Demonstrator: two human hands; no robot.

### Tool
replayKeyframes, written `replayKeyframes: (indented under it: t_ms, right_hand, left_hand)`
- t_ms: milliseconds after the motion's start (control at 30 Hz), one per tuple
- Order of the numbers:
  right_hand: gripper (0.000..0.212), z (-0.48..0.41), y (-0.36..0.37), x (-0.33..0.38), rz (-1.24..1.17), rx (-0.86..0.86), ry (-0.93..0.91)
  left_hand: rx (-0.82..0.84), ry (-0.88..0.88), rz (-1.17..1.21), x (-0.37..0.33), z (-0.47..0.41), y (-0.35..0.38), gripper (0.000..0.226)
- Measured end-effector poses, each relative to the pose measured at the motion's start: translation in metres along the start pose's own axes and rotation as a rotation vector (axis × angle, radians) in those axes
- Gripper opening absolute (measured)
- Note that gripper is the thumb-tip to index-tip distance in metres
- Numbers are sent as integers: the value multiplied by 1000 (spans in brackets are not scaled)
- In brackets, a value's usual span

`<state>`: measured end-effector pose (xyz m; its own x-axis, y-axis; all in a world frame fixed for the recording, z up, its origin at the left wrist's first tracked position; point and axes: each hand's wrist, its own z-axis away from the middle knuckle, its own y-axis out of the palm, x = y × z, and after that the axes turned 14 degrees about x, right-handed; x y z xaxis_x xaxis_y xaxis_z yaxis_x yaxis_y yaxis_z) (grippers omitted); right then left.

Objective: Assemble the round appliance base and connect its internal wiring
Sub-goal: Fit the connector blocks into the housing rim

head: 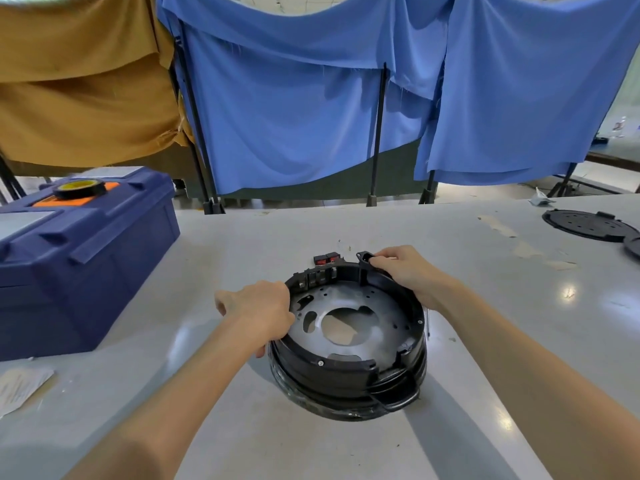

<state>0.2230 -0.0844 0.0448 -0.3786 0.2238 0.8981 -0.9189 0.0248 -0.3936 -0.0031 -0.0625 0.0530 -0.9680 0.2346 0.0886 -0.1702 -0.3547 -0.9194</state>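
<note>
The round black appliance base (346, 368) sits mid-tabletop (485, 341), open side up. The left hand (258, 308) grips its left rim, fingers curled over the edge. The right hand (403, 270) pinches a small black socket (363, 258) at the far rim, beside two red rocker switches (325, 258). A blue toolbox (69, 258) stands at the left.

Both bare forearms are extended forward from the lower edge of the view, the left from the lower left and the right from the lower right. The left hand (256, 313) is held back-up, its fingers curled over the left rim of the round black base (346, 372), with the thumb laid against the outer wall. The right hand (405, 271) is placed at the far rim, and a small black socket part (364, 259) is pinched between its thumb and fingertips
</note>
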Motion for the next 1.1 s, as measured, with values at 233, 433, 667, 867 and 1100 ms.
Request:
replayKeyframes:
  t_ms: [233, 433, 667, 867, 1100]
  right_hand:
    - [22, 10, 4, -6, 1, -154, -13]
    - [34, 34, 8, -13, -73, -139, 85]
    - [29, 25, 12, 14, -175, -80, 56]
    - [27, 6, 23, 36, -179, 36, 44]
    - [20, 4, 28, 31, -215, -44, 46]
  left_hand:
    - [-241, 135, -92, -26, -32, -12, 51]
    - [-317, 355, -71, -33, -71, 1, 40]
    - [-424, 200, -277, -24, -63, 0, 36]
    - [-472, 151, -473, -9, -59, -2, 56]
    - [-444, 477, -410, -32, -70, 6, 54]
